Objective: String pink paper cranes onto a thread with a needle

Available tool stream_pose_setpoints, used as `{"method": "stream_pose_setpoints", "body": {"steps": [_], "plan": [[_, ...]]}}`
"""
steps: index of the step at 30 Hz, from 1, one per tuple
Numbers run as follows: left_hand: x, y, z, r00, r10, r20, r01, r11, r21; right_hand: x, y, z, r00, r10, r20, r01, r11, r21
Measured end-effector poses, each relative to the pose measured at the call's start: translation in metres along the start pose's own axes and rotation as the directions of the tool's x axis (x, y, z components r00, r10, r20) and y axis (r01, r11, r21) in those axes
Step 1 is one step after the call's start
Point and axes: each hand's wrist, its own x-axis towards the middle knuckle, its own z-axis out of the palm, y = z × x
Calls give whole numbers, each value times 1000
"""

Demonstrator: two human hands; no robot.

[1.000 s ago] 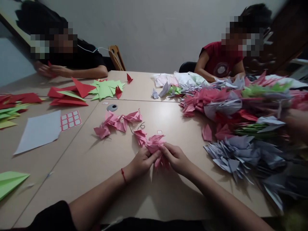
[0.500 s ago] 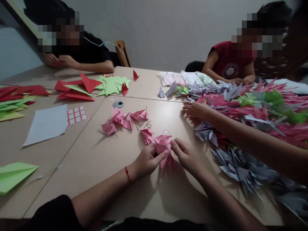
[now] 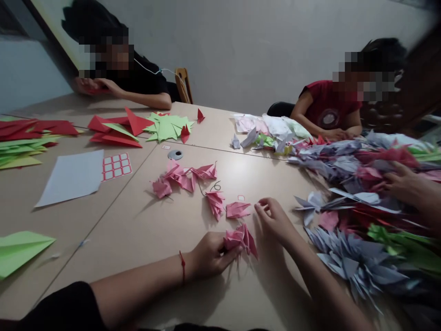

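We sit around two beige tables (image 3: 144, 239) pushed together, with a pale wall (image 3: 241, 50) behind them. A person in a black shirt (image 3: 144, 80) sits at the far left corner, and a person in a red T-shirt (image 3: 327, 105) sits at the far right. A third person's hand (image 3: 403, 181) comes in from the right and rests on a big heap of origami cranes (image 3: 351, 184) in pink, red, green and grey. A dense bunch of grey cranes (image 3: 354, 262) lies at the heap's near edge.

To my left are folded red and green paper pieces (image 3: 117, 131), a white paper sheet (image 3: 72, 177), a sticker sheet with pink-edged labels (image 3: 116, 166) and a grey ring (image 3: 175, 155).

In front of me, a row of pink origami cranes (image 3: 182, 179) lies on the table, with a dark thread (image 3: 216, 186) curling beside them. My left hand (image 3: 210, 253), with a red string bracelet (image 3: 182, 266) at the wrist, grips a cluster of pink origami cranes (image 3: 240, 239) at its near side. My right hand (image 3: 274, 220) is loosely open and touches nothing but the tabletop, just beside a single pink crane (image 3: 237, 210).
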Motion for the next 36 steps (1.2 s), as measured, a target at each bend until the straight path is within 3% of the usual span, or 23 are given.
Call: {"method": "stream_pose_setpoints", "body": {"steps": [4, 9, 13, 16, 18, 24, 27, 30, 36], "plan": [[-1, -3, -2, 999, 41, 25, -42, 999, 16, 9, 32, -4, 981, 165, -105, -179, 974, -140], [-2, -5, -4, 998, 59, 25, -60, 998, 21, 12, 71, -11, 911, 358, -204, -396, 897, -193], [-2, -5, -4, 999, 26, 35, -26, 1000, 3, 17, 94, -27, 841, 437, -319, -505, 846, -170], [-2, -6, -4, 999, 22, 38, -22, 1000, 1, 17, 97, -35, 804, 462, -373, -547, 822, -161], [-2, -7, -4, 999, 21, 41, -20, 1000, -11, 14, 89, -35, 818, 446, -364, -532, 827, -183], [-1, -5, -4, 1000, 9, 24, -9, 1000, -29, 11, 40, -7, 954, 233, -189, -281, 915, -290], [-1, -5, -5, 999, 15, 32, -15, 1000, -24, 36, 21, 6, 975, 172, -143, -208, 933, -292], [-1, -6, -5, 999, 8, 41, -7, 1000, -21, 82, 16, 9, 963, 200, -183, -245, 930, -274], [-1, -6, -5, 997, -46, 58, 48, 998, -35, 184, 25, -7, 847, 325, -421, -436, 877, -201]]}}
